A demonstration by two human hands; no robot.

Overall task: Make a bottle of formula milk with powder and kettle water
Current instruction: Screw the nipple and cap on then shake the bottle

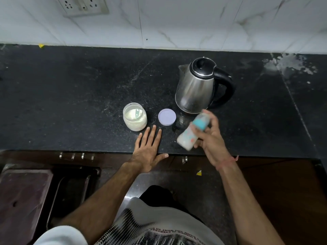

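Black stone table (70,96). Right hand (210,138) has its fingers (213,121) clamped on the feeding bottle (192,131), tilted and motion-blurred, teal collar up, whitish liquid inside, just above the near edge. Left hand (148,151) lies flat, fingers straight and apart. Open powder jar (134,116) with scoop inside sits just far of it; jar lid (167,116) to its right. Steel kettle (198,85) far right, lid closed.

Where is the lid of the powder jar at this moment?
In the head view, the lid lies flat on the black counter, between the open powder jar on its left and the kettle behind it to the right.
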